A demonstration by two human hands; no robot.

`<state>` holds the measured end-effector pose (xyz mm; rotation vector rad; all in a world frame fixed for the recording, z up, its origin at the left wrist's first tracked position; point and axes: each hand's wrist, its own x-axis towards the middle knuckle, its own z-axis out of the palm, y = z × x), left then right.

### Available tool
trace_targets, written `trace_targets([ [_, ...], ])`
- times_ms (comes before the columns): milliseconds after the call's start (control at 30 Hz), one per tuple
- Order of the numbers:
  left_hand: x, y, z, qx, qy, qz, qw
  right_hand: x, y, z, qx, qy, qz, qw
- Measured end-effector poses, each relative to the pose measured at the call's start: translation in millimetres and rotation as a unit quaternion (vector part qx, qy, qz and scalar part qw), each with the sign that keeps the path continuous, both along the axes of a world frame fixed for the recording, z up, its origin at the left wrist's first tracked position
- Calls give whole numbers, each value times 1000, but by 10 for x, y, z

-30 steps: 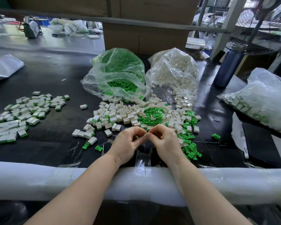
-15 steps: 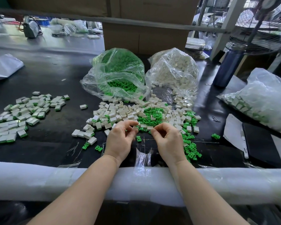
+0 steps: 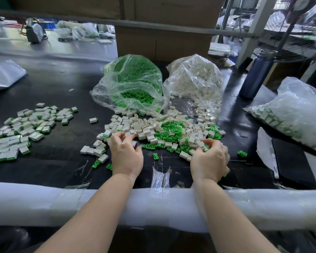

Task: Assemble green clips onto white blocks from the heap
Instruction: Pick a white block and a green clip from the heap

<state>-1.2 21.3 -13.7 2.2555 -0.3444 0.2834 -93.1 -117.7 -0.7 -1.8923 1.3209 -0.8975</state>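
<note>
A heap [image 3: 171,128] of white blocks and green clips lies mid-table. My left hand [image 3: 126,154] is at the heap's left edge, fingers curled, with a white block [image 3: 134,143] pinched under its fingertips. My right hand [image 3: 210,159] is at the heap's right front, its curled fingers dug in among blocks and clips. Whatever it holds is hidden. A loose green clip [image 3: 155,156] lies between the hands.
A pile of assembled blocks [image 3: 26,128] lies at the left. An open bag of green clips [image 3: 133,83] and one of white blocks [image 3: 195,83] stand behind the heap. A filled bag [image 3: 295,114], a blue bottle [image 3: 257,73] and a black pad [image 3: 292,161] are at the right. A foam-wrapped rail [image 3: 44,203] edges the table.
My hands were together in front of the heap one second ago. They have parted and moved forward, the left to the heap's left edge, the right to its right front.
</note>
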Motion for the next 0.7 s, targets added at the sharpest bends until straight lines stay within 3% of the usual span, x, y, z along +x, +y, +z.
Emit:
trace_targets([
  [167, -39, -12, 16, 42, -24, -33, 998, 22, -8, -28, 19, 23, 57, 998],
  [433, -95, -45, -3, 76, -65, -129, 987, 74, -14, -59, 64, -97, 168, 979],
  [700, -94, -59, -27, 114, -70, -165, 977, 89, 32, -35, 112, -150, 280, 941],
])
